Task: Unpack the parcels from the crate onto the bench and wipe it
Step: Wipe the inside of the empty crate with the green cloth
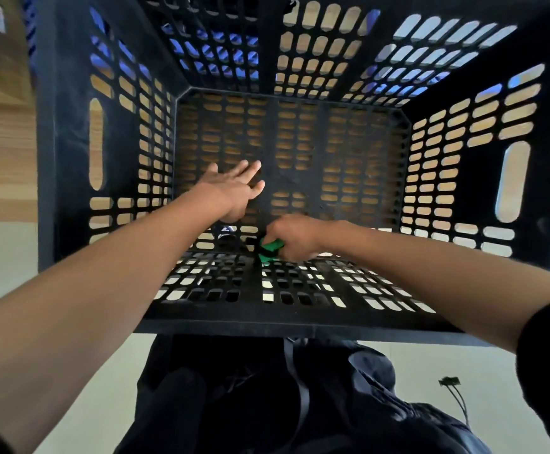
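Both my arms down inside crate (70, 158). No parcels visible inside; unpacking looks done. My left hand (231, 191) flat, fingers spread on crate floor. My right hand (295, 235) clamped on green cloth (270, 249) at near wall. Wiping underway; most of crate left, I judge.

Backlit, dim interior, warped blurred edges

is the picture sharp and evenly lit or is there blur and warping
Head view: wide-angle warping splays the crate walls outward; the wooden surface at top left is motion-blurred; light through the slots leaves the interior dark; the left hand and the right hand gripping the green cloth look fairly sharp.
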`<state>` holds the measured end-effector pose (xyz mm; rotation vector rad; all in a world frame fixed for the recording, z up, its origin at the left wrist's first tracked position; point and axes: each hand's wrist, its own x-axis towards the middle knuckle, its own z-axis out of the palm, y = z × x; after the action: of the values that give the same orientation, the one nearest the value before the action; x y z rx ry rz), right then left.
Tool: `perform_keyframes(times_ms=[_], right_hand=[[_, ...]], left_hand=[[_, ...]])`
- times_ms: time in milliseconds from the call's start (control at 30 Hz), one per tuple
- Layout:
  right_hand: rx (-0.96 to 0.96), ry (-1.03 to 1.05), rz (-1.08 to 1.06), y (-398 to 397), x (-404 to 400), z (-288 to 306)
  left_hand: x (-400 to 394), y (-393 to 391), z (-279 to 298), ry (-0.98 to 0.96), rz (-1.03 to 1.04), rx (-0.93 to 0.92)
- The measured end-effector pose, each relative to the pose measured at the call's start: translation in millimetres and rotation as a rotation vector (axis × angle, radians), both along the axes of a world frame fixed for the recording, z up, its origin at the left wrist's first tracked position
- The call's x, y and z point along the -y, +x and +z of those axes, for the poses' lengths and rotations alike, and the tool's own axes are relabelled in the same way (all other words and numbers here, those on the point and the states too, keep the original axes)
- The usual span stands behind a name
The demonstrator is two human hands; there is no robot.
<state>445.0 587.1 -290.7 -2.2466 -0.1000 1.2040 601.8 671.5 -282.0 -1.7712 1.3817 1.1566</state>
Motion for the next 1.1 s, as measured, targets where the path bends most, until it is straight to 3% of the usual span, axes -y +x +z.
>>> perform_keyframes(times_ms=[233, 433, 500, 667, 933, 1000, 1100], right_hand=[[0.071, -0.229, 0.092, -5, 37, 13], [0.401, -0.349, -0.467, 27, 83, 11], [0.412, -0.414, -0.563, 37, 84, 3], [0.366, -0.408, -0.393, 20, 69, -11], [0.092, -0.128, -0.134, -31, 58, 2], [0.087, -0.116, -0.298, -32, 76, 4], [0.378, -0.215, -0.826, -27, 116, 5]], left_hand=[[-2, 0, -2, -0.018, 0.001, -0.013], [-3, 2, -3, -0.018, 0.033, -0.026], [-3, 2, -3, -0.01, 0.037, -0.028], [1, -1, -3, 0.006, 0.025, -0.008], [3, -6, 0, 0.015, 0.005, -0.009], [2, -4, 3, 0.017, 0.032, -0.033], [3, -7, 7, 0.008, 0.071, -0.037]])
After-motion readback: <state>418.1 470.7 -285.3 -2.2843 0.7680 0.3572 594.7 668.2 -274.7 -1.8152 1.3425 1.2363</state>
